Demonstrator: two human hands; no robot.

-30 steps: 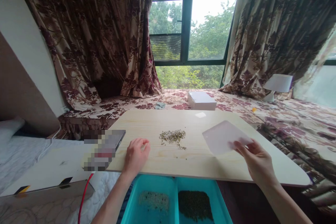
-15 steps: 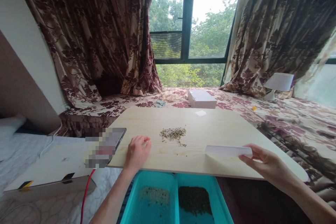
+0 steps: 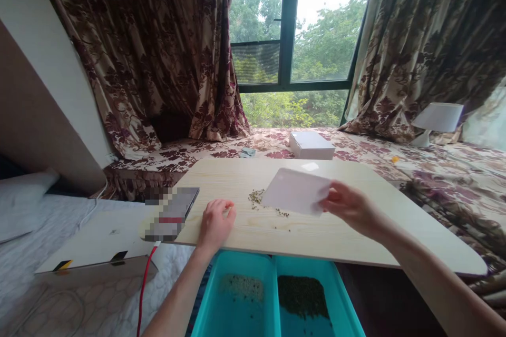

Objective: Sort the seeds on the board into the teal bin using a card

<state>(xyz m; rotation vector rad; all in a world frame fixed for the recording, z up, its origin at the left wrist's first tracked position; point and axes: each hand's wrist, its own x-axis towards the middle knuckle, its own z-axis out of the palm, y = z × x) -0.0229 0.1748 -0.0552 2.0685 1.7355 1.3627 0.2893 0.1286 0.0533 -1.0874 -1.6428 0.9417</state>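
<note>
My right hand (image 3: pixel 350 205) pinches the right edge of a thin white card (image 3: pixel 294 189), tilted above the table (image 3: pixel 237 168). A scatter of small greenish-brown grains (image 3: pixel 256 198) lies beneath and beside the card, which hides part of them. Several stray grains (image 3: pixel 282 212) lie nearer the front. My left hand (image 3: pixel 217 222) rests on the tabletop left of the grains, its fingers curled in and nothing visible in them. Below the table's front edge is a teal two-part bin (image 3: pixel 276 295). Pale grains (image 3: pixel 243 285) lie in its left compartment, dark greenish grains (image 3: pixel 303 295) in the right.
A partly blurred flat device (image 3: pixel 185 210) with a red cable (image 3: pixel 145 289) lies at the table's left edge. A large white box (image 3: pixel 106 242) is on the bed. Behind the table, a white box (image 3: pixel 312 145) and a lamp (image 3: pixel 437 118) stand on the flowered window seat.
My right hand has carried the card left from the table's right side to over the grains, turning it on the way. My left hand has stayed on the tabletop. The view has shifted slightly.
</note>
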